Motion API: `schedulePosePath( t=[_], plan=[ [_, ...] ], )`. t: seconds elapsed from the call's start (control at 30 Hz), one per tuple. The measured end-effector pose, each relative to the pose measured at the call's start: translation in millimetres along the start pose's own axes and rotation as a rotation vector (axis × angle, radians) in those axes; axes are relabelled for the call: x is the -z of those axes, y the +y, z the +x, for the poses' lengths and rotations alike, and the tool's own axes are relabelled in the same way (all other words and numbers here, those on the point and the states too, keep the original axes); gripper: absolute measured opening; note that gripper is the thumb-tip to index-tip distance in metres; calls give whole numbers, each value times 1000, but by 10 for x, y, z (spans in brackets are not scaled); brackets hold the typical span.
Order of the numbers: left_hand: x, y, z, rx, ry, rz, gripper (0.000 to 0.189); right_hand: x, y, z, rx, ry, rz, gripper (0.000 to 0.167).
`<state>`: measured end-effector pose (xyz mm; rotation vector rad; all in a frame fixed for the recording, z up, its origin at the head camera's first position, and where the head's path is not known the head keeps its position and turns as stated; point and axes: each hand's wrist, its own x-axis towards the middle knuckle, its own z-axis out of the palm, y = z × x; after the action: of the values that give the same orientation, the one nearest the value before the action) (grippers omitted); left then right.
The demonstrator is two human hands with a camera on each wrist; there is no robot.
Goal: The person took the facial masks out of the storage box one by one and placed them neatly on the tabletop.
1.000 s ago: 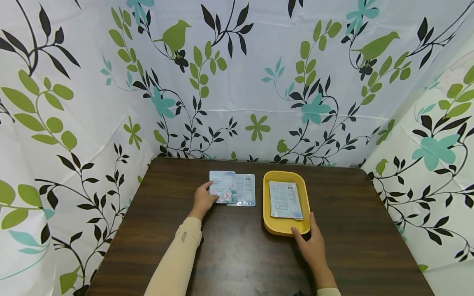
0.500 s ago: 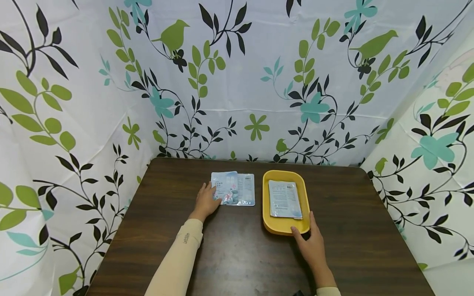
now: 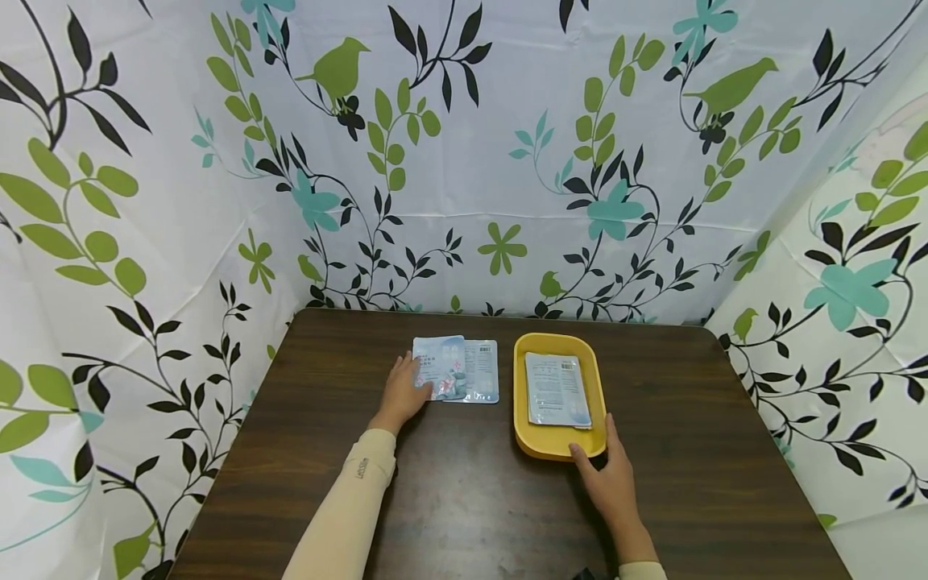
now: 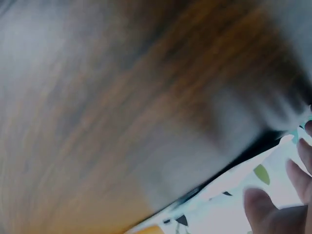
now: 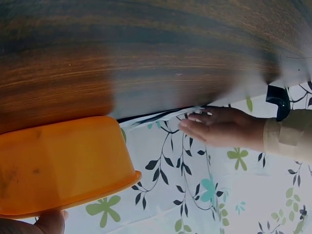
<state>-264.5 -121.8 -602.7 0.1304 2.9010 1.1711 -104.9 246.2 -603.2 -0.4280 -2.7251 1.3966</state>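
Note:
In the head view my left hand (image 3: 402,392) is at the left edge of a pale blue sachet (image 3: 440,366) with pink flowers, its fingertips right at that edge. The floral sachet overlaps a second, text-covered sachet (image 3: 483,372) lying to its right. The left wrist view shows the thumb and fingers (image 4: 258,204) apart, with no sachet visible there. My right hand (image 3: 612,483) holds the near right corner of a yellow plastic tray (image 3: 553,445), thumb at the front rim and fingers along the side. Inside the tray lie stacked sachets (image 3: 557,391), text side up.
Everything stands on a dark wooden table (image 3: 471,499). A white curtain (image 3: 500,169) with leaf and bird prints hangs behind the table and on both sides. A small black object (image 3: 583,574) shows at the bottom edge, near the right sleeve.
The floral sachet has shifted slightly right, farther over the other one. My left hand moved right with it, and its fingers have loosened from the sachet's edge. The right hand and tray stay put.

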Motion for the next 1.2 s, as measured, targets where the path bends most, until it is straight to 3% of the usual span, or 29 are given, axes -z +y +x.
schedulePosePath(
  t=[0.2, 0.43, 0.6, 0.77, 0.97, 1.2],
  plan=[
    [61, 156, 79, 10, 63, -140, 64, 4, -36, -6, -4, -4, -2, 99],
    [171, 549, 165, -34, 98, -343, 65, -1, -43, -6, -8, -9, -1, 98],
    [266, 912, 193, -67, 71, -446, 64, -14, -40, -6, -6, -7, 6, 98],
    [302, 1225, 197, -79, 22, -487, 64, -32, -39, -9, 3, -1, 8, 98],
    [190, 1493, 179, -143, -12, -543, 63, -35, -51, -15, 3, -7, 12, 98],
    [-187, 1781, 12, -213, -80, -533, 62, 13, -63, -38, -22, -11, 14, 98]
  ],
)
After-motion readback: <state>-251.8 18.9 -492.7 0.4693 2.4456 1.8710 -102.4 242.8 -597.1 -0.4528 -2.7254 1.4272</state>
